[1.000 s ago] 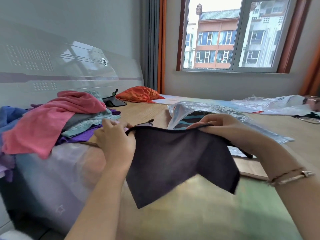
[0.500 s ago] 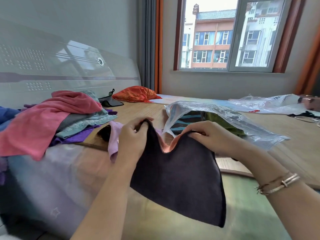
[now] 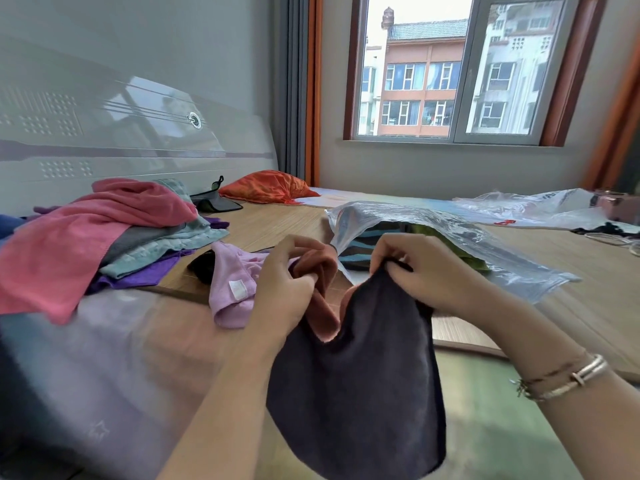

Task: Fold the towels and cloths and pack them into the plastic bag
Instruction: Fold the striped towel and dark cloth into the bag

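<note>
Both hands hold a dark grey cloth (image 3: 360, 386) with a rust-orange reverse side; it hangs folded over in front of me. My left hand (image 3: 287, 289) pinches its orange-faced corner, my right hand (image 3: 419, 271) grips the other top corner close by. Just behind my hands lies the clear plastic bag (image 3: 467, 244), mouth toward me, with striped and green cloths inside. A lilac cloth (image 3: 232, 285) lies crumpled left of my left hand. A pile of towels (image 3: 104, 233), pink on top, sits at the left.
An orange pillow (image 3: 266, 187) and a black pouch (image 3: 211, 202) lie near the headboard. More clear plastic bags (image 3: 540, 209) are spread at the far right. The bamboo mat (image 3: 571, 289) covers the bed; its edge runs beneath my hands.
My hands have come together, bringing the cloth's top corners close so it folds in half; the orange reverse side now shows. The lilac cloth behind is now uncovered.
</note>
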Demonstrator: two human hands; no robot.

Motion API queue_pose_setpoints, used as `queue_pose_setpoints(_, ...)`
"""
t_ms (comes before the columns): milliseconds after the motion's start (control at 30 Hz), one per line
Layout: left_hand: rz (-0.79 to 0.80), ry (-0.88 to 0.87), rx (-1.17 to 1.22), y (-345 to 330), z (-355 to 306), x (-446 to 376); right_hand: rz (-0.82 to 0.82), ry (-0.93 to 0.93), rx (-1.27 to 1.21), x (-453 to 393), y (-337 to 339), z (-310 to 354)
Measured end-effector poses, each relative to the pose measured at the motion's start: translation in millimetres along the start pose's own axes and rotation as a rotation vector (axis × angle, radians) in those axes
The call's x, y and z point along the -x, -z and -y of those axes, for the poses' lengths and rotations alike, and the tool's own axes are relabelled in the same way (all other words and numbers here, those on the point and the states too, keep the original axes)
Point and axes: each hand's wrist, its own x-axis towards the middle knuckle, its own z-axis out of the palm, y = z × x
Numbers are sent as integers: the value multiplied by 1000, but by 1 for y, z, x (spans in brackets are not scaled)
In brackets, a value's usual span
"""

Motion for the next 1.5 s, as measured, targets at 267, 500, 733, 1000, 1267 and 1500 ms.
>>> queue_pose_setpoints(267, 30, 30, 212, -4, 3, 0, -220, -152, -29, -4, -8, -3)
queue_pose_setpoints(500, -147, 10, 270, -11, 9, -3, 205, -246, -471, -4, -6, 6)
queue_pose_setpoints(733, -103, 356, 693, -6, 3, -3, 66, -86, -783, -7, -6, 5)
queue_pose_setpoints(1000, 122, 272, 632, -12, -4, 5, 50, -149, -973, -14, -19, 9)
queue_pose_setpoints(1267, 196, 258, 607, -9, -12, 7, -17, -179, -798, -17, -22, 12)
queue_pose_setpoints(1500, 32, 40, -110, -9, -17, 11, -189, -148, -587, -19, -13, 27)
